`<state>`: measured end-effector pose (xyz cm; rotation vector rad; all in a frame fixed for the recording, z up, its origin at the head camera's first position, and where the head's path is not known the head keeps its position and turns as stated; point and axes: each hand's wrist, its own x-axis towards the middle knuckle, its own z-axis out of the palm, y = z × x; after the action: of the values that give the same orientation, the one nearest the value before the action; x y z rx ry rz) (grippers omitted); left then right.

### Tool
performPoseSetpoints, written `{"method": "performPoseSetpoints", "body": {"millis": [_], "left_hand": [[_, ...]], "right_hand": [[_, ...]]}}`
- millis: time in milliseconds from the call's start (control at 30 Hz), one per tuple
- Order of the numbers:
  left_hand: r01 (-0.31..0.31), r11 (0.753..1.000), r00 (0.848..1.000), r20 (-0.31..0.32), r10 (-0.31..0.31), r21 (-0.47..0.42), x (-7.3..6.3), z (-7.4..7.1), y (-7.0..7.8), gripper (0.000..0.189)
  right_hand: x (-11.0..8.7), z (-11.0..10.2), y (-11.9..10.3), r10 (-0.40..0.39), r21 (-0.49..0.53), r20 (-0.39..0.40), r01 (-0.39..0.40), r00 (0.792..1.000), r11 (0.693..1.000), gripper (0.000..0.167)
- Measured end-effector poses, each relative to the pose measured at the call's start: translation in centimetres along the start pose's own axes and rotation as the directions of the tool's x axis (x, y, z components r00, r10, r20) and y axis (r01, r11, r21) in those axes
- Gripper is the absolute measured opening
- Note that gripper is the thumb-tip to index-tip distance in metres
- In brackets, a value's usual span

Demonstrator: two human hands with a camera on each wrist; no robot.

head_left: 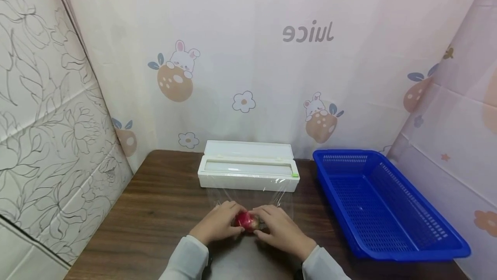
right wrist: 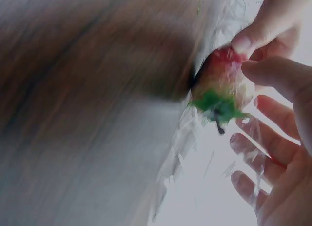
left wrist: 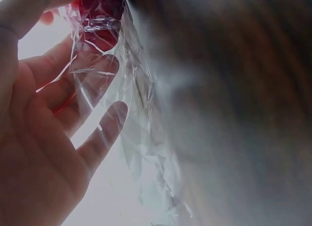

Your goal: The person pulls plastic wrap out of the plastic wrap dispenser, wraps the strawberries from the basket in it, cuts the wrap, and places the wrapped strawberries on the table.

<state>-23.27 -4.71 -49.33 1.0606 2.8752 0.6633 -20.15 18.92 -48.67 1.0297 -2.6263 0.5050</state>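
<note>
A red strawberry (head_left: pixel 245 220) lies between both hands at the near middle of the table, with clear plastic wrap (head_left: pixel 254 197) around it. The left hand (head_left: pixel 219 223) grips its red end through the film; in the left wrist view its other fingers spread behind loose, crinkled film (left wrist: pixel 141 89). From the other side, the right hand (head_left: pixel 281 230) holds the fruit between thumb and fingers. Green leaves (right wrist: pixel 214 105) and a short dark stem show at its paler end in the right wrist view. The film runs back to a white wrap dispenser (head_left: pixel 248 181) with its lid raised.
An empty blue plastic basket (head_left: pixel 359 215) stands on the right side of the brown wooden table (head_left: pixel 155 211). A patterned curtain (head_left: pixel 248 55) hangs behind the table, with the dispenser close in front of it.
</note>
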Motion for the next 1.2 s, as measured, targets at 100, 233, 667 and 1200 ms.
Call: {"method": "performPoseSetpoints", "body": {"millis": [100,233,667,1200], "left_hand": [[0.001,1.000,1.000,0.017,-0.001,-0.006,0.2,-0.1,-0.1,0.044],[-0.005,1.000,1.000,0.020,0.005,-0.007,0.4,-0.2,-0.2,0.043],[-0.024,0.999,0.999,0.022,0.024,-0.030,1.2,-0.4,-1.0,0.041],[0.039,0.983,0.996,0.080,-0.025,-0.182,1.4,-1.1,-0.9,0.035]], "right_hand": [[0.4,0.1,-0.8,0.007,-0.039,-0.022,-0.008,1.000,0.999,0.046],[0.6,0.5,-1.8,-0.010,-0.043,-0.071,0.007,0.997,0.999,0.043],[0.8,1.1,-2.4,-0.043,-0.076,-0.170,0.030,0.984,0.997,0.043],[1.9,1.3,-1.4,0.104,-0.104,-0.035,-0.108,0.994,0.989,0.048]]}}
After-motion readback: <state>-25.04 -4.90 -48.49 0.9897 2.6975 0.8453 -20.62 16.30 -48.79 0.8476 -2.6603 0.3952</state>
